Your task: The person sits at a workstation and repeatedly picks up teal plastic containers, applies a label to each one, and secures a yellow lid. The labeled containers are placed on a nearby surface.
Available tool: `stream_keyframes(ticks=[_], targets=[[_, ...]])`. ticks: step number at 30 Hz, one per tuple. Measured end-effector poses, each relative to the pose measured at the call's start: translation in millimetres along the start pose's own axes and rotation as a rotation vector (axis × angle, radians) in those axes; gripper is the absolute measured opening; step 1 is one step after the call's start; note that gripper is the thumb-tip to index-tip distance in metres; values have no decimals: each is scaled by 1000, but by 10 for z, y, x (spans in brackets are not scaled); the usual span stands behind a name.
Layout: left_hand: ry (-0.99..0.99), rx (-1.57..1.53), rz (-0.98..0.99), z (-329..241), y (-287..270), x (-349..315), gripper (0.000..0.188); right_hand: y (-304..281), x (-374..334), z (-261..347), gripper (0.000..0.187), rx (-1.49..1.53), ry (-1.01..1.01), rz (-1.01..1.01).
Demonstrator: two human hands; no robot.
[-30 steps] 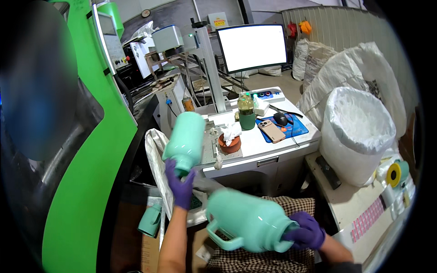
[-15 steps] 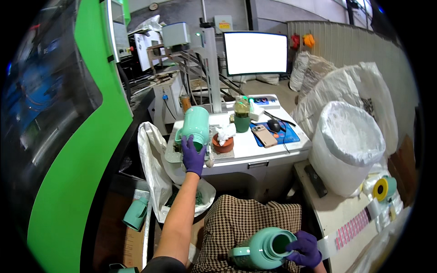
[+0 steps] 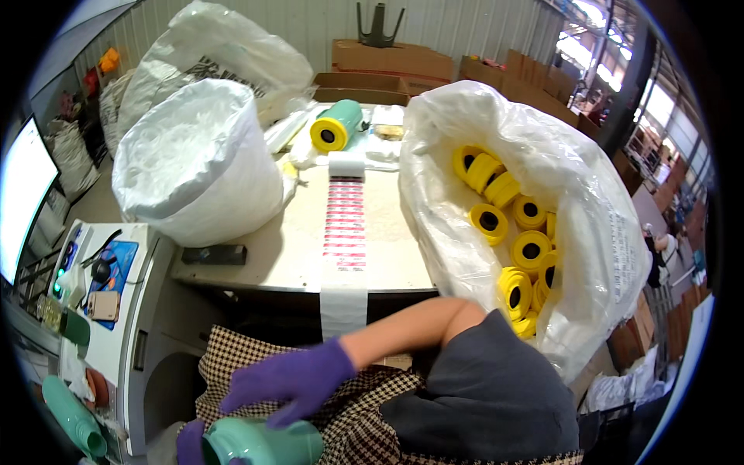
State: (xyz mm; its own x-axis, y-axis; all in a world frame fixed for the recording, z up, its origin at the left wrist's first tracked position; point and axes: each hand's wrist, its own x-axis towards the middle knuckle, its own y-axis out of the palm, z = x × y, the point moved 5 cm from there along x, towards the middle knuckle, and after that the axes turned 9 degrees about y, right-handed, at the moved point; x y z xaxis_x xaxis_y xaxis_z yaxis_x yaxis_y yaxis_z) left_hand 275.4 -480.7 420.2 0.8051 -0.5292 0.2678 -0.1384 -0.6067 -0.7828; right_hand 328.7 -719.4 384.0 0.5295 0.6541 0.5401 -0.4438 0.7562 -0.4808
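A mint-green plastic jug (image 3: 267,440) lies on its side across my lap at the bottom of the head view. My left hand (image 3: 190,443), in a purple glove, grips it at its open end; part of the hand is cut off by the lower edge. Just above the jug is my right hand (image 3: 291,384), also purple-gloved, with its fingers stretched out and nothing seen in them. Its thumb comes down close to the jug's side; whether it touches I cannot tell. A checked cloth (image 3: 248,353) covers my lap.
Ahead stands a table (image 3: 298,252) with a strip of pink-and-white labels (image 3: 345,225), a green jug with a yellow end (image 3: 331,132) and a white lined bag (image 3: 209,178). Right is a bag of yellow lids (image 3: 488,225). A second green jug (image 3: 74,418) lies at the left workstation.
The view has swung right, toward the label table. My left hand has left the workstation jug and now holds the lap jug. My right hand has let go of its mouth.
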Motion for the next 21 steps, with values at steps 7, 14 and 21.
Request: stream_keyframes(ticks=[7,14,21], targets=[[-429,159,48,358,-237,-549,52,-3186,-2443,-329,18,-1442,1101,-159],[-784,-374,-736,946,312,-1402,51,-3752,-5209,-125,42,-870,2274,-444],[-679,-507,-1091,1120,603,-1605,49,-3991,-4929,41,53,-193,1862,-1413]])
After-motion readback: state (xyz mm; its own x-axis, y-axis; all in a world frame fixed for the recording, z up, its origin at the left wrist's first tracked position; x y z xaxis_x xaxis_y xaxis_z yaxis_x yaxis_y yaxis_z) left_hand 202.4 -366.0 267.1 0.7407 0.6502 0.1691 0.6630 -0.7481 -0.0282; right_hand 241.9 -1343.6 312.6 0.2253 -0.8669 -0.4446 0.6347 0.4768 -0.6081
